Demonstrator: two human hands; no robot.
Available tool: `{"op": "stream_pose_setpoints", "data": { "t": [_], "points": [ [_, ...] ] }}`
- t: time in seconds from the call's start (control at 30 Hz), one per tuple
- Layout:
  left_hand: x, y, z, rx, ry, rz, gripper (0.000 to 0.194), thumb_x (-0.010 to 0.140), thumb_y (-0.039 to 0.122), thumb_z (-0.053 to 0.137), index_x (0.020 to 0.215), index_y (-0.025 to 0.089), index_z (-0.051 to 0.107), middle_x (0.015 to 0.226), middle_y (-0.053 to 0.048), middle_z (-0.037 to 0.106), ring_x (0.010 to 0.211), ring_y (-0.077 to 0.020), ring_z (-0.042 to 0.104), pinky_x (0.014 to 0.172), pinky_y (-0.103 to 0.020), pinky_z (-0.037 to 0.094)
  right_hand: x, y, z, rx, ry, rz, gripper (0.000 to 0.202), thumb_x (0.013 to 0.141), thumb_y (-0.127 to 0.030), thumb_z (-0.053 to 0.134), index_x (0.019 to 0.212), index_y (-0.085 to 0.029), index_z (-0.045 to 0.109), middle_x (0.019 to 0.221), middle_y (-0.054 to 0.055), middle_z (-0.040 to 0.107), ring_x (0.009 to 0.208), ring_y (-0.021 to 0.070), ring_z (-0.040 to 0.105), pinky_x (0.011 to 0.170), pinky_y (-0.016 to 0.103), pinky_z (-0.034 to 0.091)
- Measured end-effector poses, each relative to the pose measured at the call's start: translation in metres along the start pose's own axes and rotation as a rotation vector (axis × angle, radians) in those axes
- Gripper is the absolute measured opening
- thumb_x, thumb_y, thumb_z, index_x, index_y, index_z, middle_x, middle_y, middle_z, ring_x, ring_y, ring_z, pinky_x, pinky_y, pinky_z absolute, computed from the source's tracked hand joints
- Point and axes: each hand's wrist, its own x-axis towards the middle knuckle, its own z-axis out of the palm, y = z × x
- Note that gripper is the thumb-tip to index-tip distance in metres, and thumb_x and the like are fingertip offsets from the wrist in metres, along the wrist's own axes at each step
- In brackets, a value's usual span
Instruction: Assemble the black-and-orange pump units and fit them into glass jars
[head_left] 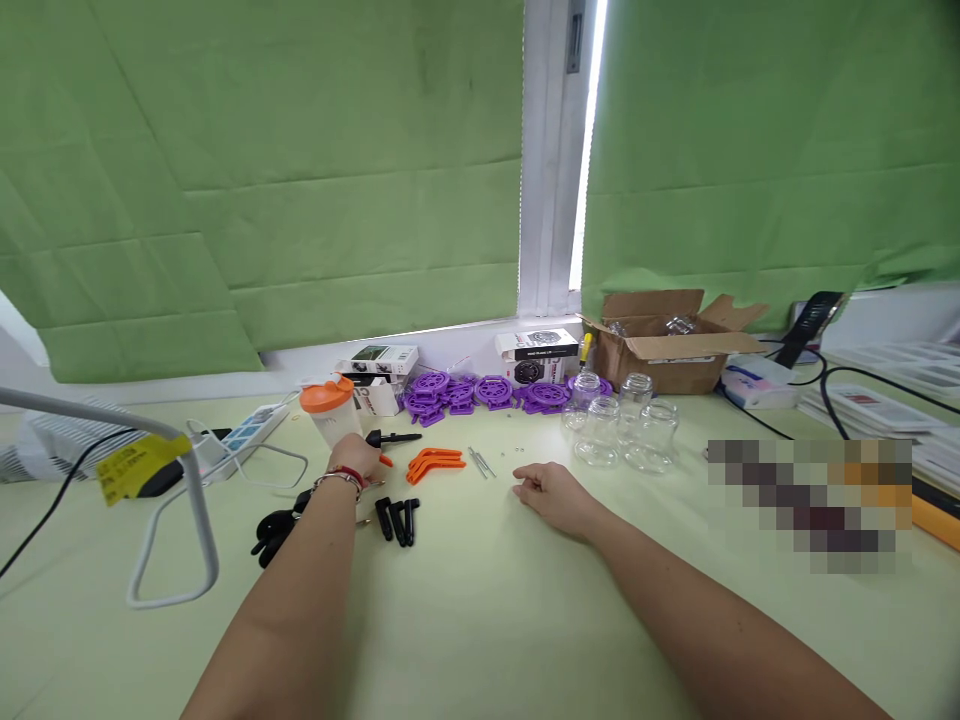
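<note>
My left hand (354, 458) reaches beside a clear cup with an orange lid (328, 398). Its fingers are mostly hidden, and a bit of orange (385, 461) shows at their edge; I cannot tell whether it is gripped. Just beyond lies a black pointed part (394, 438). Bent orange parts (435, 463), thin metal rods (481, 463) and black handle-like pieces (397, 521) lie between my hands. My right hand (553, 497) rests on the table, index finger stretched out, the others loosely bent, with nothing visible in it. Tiny nuts (519, 450) lie just past it.
Purple round plastic parts (493, 392) line the back, in front of white boxes (536, 352). Several glass jars (598, 432) stand right of centre before an open cardboard box (667, 355). A power strip (251, 430), black items (274, 535) and a grey metal frame (206, 530) occupy the left.
</note>
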Motion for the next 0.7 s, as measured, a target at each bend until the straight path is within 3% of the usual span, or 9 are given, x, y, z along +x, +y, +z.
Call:
{"op": "stream_pose_setpoints", "data": {
  "t": [0.13,0.23,0.53,0.7],
  "points": [
    [0.002,-0.002,-0.002,0.043,0.058,0.019,0.031,0.068,0.035,0.061,0.087,0.010,0.064,0.088,-0.018,0.069,0.069,-0.0258,0.066,0.052,-0.030,0.047,0.000,0.001,0.000,0.001,0.000,-0.004,0.044,0.079,-0.039,0.050,0.114,-0.014,0.059,0.078,0.004,0.063,0.068,0.0161,0.057,0.068,0.029,0.044],
    [0.000,-0.002,-0.003,0.090,0.079,0.050,0.029,0.067,0.035,0.061,0.084,0.011,0.065,0.090,-0.018,0.068,0.080,-0.0279,0.065,0.055,-0.029,0.046,0.001,0.002,0.000,0.004,-0.004,-0.002,0.045,0.079,-0.040,0.050,0.115,-0.014,0.059,0.077,0.003,0.062,0.068,0.0160,0.057,0.068,0.028,0.044],
    [-0.015,0.002,-0.011,0.191,0.061,0.109,0.031,0.056,0.031,0.069,0.080,0.011,0.064,0.085,-0.018,0.068,0.077,-0.0280,0.065,0.054,-0.028,0.045,0.001,0.001,0.000,-0.005,-0.008,-0.007,0.045,0.079,-0.039,0.050,0.115,-0.014,0.059,0.077,0.004,0.064,0.069,0.0160,0.058,0.069,0.028,0.045],
    [-0.022,-0.001,-0.018,0.231,0.067,0.159,0.036,0.053,0.036,0.070,0.080,0.012,0.065,0.088,-0.018,0.068,0.081,-0.0295,0.065,0.060,-0.029,0.046,0.001,0.000,0.000,-0.002,-0.003,-0.004,0.045,0.078,-0.039,0.051,0.114,-0.013,0.059,0.077,0.004,0.064,0.070,0.0169,0.059,0.070,0.029,0.045]
  ]
}}
